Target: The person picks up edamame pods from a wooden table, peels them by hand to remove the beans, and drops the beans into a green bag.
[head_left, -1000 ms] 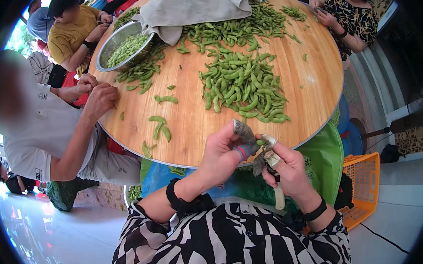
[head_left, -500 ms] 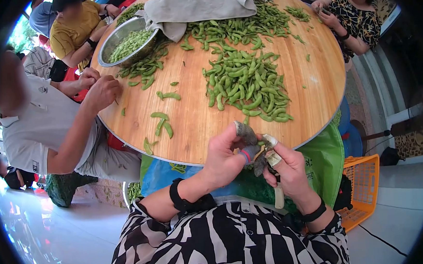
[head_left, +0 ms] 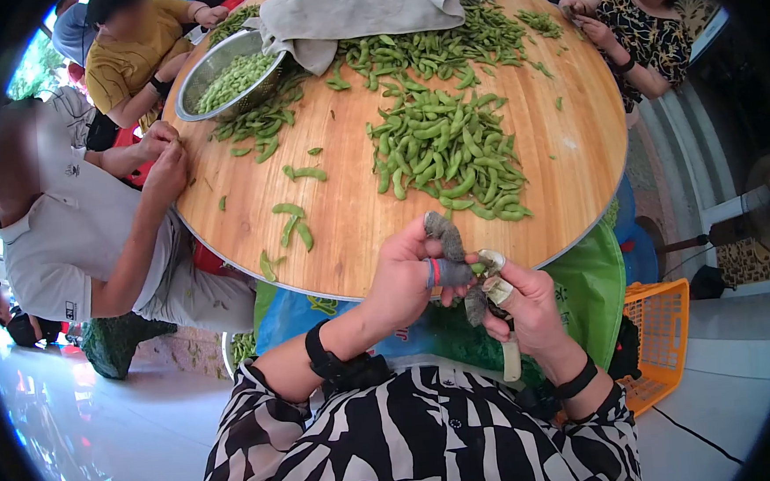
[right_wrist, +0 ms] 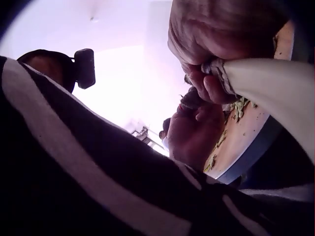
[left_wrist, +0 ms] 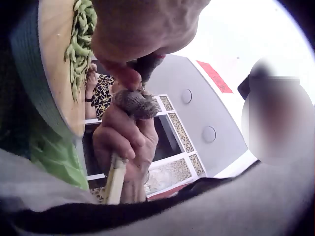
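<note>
Over the table's near edge, my left hand and right hand meet at the fingertips around a small green bean pod. Grey cloth covers wrap some of the left fingers, and the left thumb tip pinches at the pod. Pale wrapping covers part of the right thumb. A pale handle runs down out of the right hand's curled fingers; it shows in the left wrist view as a pale handle. Its other end is hidden in the grip, so I cannot tell the tool's kind.
A heap of bean pods lies on the round wooden table. A metal colander of shelled beans and a grey cloth are farther back. Green plastic sheeting and an orange crate stand below; people sit around.
My left wrapped index finger has lifted from the thumb, and the left thumb has straightened toward the right hand. The right hand keeps its grip nearly in place. The person at left has shifted their hands.
</note>
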A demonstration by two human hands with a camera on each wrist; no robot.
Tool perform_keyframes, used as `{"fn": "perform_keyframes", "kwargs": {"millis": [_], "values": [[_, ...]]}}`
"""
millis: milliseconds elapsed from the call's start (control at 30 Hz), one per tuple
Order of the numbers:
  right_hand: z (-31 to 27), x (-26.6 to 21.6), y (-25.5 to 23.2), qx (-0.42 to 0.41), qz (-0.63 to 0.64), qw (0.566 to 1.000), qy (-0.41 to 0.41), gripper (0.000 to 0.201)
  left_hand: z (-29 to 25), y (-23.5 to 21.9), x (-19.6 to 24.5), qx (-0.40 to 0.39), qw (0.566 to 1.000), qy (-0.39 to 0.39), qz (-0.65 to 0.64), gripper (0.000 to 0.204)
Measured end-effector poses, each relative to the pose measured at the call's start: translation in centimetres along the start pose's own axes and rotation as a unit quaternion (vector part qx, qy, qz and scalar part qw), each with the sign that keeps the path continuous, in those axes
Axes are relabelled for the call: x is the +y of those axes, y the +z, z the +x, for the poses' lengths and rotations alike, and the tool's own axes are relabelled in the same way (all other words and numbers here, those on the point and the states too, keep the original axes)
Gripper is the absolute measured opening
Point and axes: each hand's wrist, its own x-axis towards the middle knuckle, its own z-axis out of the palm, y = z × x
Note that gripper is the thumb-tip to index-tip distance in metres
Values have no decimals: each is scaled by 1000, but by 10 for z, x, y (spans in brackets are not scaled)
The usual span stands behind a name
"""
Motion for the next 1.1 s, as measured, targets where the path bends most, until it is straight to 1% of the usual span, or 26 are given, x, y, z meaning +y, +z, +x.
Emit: {"fn": "perform_keyframes", "kwargs": {"millis": [67,100,133,167,200,233,267,300,333,367,400,433,467,533,600,667,700,733,767,800,833,900,933,1033,1100], "values": [[0,-3,-1,-7,15,1000,5,36,2,1,1,-28,993,-30,-112,24],[-1,-7,-1,-9,-57,998,3,37,2,0,1,-28,993,-29,-112,24],[-1,-10,0,-10,-129,992,1,37,3,-3,0,-21,988,-67,-141,21],[0,-9,-1,-10,-129,992,0,37,3,-5,-1,-14,980,-106,-169,18],[0,-8,-1,-13,-234,970,-60,38,3,-4,-4,-12,980,-106,-170,18],[0,-6,0,-17,-336,934,-119,39,3,-3,-6,12,983,-99,-152,18],[-1,-6,0,-17,-335,934,-120,39,5,-2,-8,33,986,-92,-132,18],[-1,-7,-1,-16,-363,921,-138,41,5,-1,-8,32,987,-90,-132,18],[-2,-7,-1,-14,-390,907,-156,44,5,0,-9,37,992,-75,-99,18],[-2,-6,-3,-14,-391,907,-158,44,5,1,-9,43,995,-60,-65,18],[0,-1,-7,-6,-399,899,-183,42,6,2,-9,42,995,-58,-65,18],[1,1,-9,1,-406,890,-208,41,7,4,-8,42,994,-78,-67,18],[0,-1,-9,0,-406,890,-209,41,8,6,-8,42,992,-97,-69,18],[-1,-7,-9,27,-424,887,-179,34,7,6,-8,34,992,-108,-48,18],[-1,-2,-10,27,-416,889,-191,30,5,5,-11,25,992,-119,-26,18],[0,-2,-12,25,-411,887,-210,27,4,1,-10,-33,989,-135,43,18],[-2,-3,-13,17,-427,884,-192,26,4,0,-10,-34,990,-128,46,18],[-3,-5,-15,9,-443,880,-174,25,3,-1,-9,-50,987,-140,59,20],[-3,-8,-17,9,-445,877,-182,25,2,-2,-10,-66,983,-154,74,21],[-3,-12,-20,2,-428,891,-151,24,1,-3,-9,-97,983,-148,53,24],[-4,-13,-22,-6,-408,905,-118,24,1,-2,-10,-98,983,-144,55,24],[-5,-5,-25,-6,-409,906,-110,23,-2,2,-7,-123,977,-138,106,25],[-5,-3,-25,0,-403,908,-116,23,-3,4,-5,-119,976,-151,102,24],[-5,2,-27,14,-407,905,-124,20,-3,4,-11,-113,976,-143,117,26],[-6,5,-30,18,-397,915,-67,18,-3,5,-12,-113,975,-151,121,27]]}}
